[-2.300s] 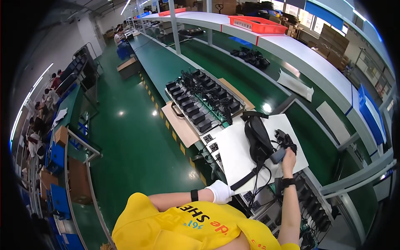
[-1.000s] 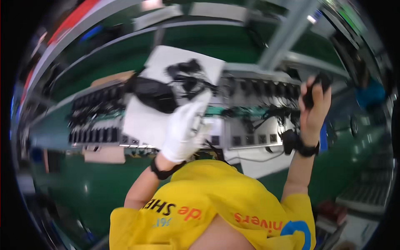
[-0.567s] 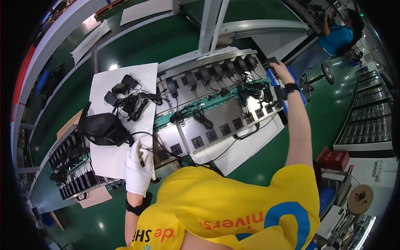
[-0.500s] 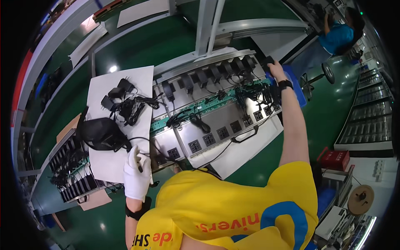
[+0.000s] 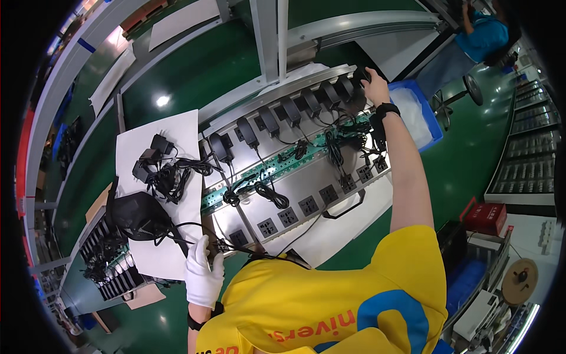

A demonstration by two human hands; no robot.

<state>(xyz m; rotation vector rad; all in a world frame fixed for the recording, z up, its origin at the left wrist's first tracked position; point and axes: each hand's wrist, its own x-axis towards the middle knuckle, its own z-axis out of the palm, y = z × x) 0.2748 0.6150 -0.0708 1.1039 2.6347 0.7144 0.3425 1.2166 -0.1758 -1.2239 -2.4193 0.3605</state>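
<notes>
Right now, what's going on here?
The bare right hand grips a black power adapter at the right end of a metal socket tray, where more adapters line the far row. The gloved left hand is beside a strap, its grip unclear. A black bag and loose adapters rest on a white board.

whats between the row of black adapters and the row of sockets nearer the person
In the head view, a green perforated strip and metal panel lie between the black adapters and sockets, with looped black cables across them.

Yellow top (image 5: pixel 277 295), blue-red print (image 5: pixel 407 301); white left glove (image 5: pixel 202 283); black wristbands (image 5: pixel 387 110), left apparently matching.
</notes>
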